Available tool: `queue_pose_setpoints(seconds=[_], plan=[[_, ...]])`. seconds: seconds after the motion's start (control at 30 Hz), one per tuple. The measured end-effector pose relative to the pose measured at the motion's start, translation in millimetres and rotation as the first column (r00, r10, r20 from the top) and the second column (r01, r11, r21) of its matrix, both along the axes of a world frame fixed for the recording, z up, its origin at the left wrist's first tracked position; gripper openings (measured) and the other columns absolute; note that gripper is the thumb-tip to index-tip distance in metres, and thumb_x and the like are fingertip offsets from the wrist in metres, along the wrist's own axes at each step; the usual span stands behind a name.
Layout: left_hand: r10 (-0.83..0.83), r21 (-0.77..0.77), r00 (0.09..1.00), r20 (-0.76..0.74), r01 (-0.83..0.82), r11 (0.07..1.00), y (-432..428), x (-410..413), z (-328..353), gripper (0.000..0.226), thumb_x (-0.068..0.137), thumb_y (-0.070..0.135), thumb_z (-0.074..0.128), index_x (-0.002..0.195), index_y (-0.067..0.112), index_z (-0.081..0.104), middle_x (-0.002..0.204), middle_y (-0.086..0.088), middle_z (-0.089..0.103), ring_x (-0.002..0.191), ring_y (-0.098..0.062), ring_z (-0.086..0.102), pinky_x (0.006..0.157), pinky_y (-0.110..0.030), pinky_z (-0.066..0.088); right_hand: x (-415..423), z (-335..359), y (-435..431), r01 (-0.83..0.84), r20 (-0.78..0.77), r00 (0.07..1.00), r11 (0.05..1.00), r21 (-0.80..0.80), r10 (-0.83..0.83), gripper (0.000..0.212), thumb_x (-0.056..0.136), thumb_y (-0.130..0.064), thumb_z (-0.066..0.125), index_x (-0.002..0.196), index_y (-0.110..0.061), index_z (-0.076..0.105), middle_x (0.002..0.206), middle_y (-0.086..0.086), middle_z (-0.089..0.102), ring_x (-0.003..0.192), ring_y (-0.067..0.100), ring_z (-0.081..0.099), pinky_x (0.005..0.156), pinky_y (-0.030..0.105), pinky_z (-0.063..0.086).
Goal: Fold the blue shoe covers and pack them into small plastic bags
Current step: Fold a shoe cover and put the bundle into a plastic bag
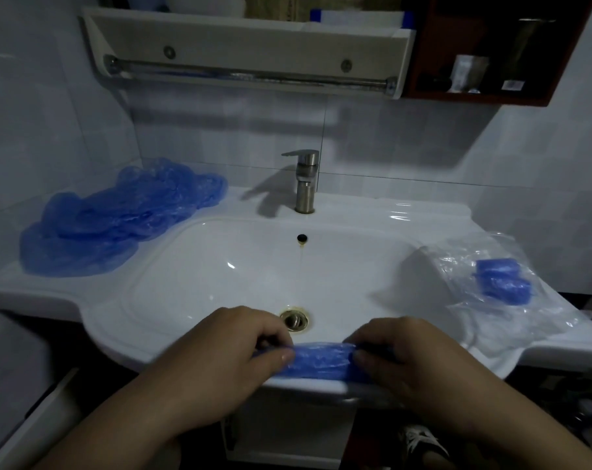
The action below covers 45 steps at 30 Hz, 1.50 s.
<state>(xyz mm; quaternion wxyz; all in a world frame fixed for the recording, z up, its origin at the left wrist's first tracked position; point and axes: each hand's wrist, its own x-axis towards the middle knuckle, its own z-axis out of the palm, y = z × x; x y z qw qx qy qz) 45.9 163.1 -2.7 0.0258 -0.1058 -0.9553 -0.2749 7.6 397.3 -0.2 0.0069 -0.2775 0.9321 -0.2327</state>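
A blue shoe cover (318, 361), folded into a narrow strip, lies on the front rim of the white sink (172, 347). My left hand (226, 354) pinches its left end and my right hand (406, 357) pinches its right end. A loose pile of blue shoe covers (118, 215) rests on the left side of the counter. On the right side lie clear plastic bags (511, 313), with folded blue shoe covers (503, 279) inside one of them.
A steel faucet (304, 181) stands at the back of the basin, and the drain (293, 320) sits just beyond my hands. A towel rail and shelf (247, 72) hang above. A dark red cabinet (484, 49) is at the upper right.
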Motion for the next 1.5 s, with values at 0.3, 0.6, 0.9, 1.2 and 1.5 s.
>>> queue_pose_setpoints(seconds=[0.3,0.6,0.9,1.2,1.5], plan=[[0.309,-0.076,0.947,-0.084,-0.315,0.946,17.7,-4.5,-12.9,0.017,0.088,0.045,0.066,0.080,0.032,0.060,0.086,0.017,0.065,0.081,-0.002,0.061,0.077,-0.023,0.053,1.1,-14.0,-21.9,0.239,-0.282,0.940,0.959,0.150,-0.190,0.041,0.086,-0.028,0.058,0.126,-0.037,0.056,0.106,-0.011,0.060,0.101,0.013,0.056,0.085,0.028,0.045],[0.268,-0.151,0.963,-0.037,-0.270,0.951,1.0,-12.7,-17.0,0.014,0.092,0.048,0.057,0.086,0.035,0.057,0.093,0.013,0.054,0.091,-0.007,0.054,0.085,-0.031,0.050,24.9,-32.0,-56.7,-0.183,-0.029,0.977,0.896,0.406,0.212,0.079,0.088,-0.064,0.030,0.152,-0.035,-0.006,0.163,-0.010,0.002,0.149,0.011,0.002,0.108,0.037,-0.019],[0.274,-0.400,0.956,0.108,-0.211,0.892,-38.8,-23.8,-26.7,0.020,0.101,0.023,0.037,0.109,0.030,0.053,0.111,0.005,0.055,0.103,-0.018,0.056,0.095,-0.039,0.048,11.4,-5.6,-15.9,-0.165,0.082,0.986,0.895,0.414,0.143,0.060,0.097,-0.060,0.027,0.150,-0.046,0.003,0.160,-0.013,0.015,0.145,0.009,0.018,0.120,0.030,0.012],[0.065,0.134,0.995,-0.080,-0.054,0.989,-38.8,-22.3,-7.9,0.024,0.088,0.014,0.071,0.088,0.038,0.072,0.097,0.025,0.067,0.097,0.007,0.062,0.086,-0.011,0.046,-4.4,-6.9,-6.6,-0.150,0.052,0.988,0.976,0.158,0.144,0.042,0.099,-0.025,0.045,0.132,-0.051,0.048,0.133,-0.027,0.052,0.122,-0.008,0.044,0.118,0.028,0.015],[-0.258,0.061,0.966,-0.021,0.259,0.964,-5.0,-14.5,-6.4,0.029,0.089,0.016,0.071,0.101,0.041,0.077,0.119,0.034,0.050,0.117,0.014,0.045,0.094,-0.010,0.046,-8.2,-15.8,-28.3,0.087,-0.285,0.957,0.993,0.075,-0.063,0.049,0.087,-0.031,0.065,0.132,-0.044,0.050,0.129,-0.019,0.044,0.112,0.001,0.039,0.095,0.015,0.035]])
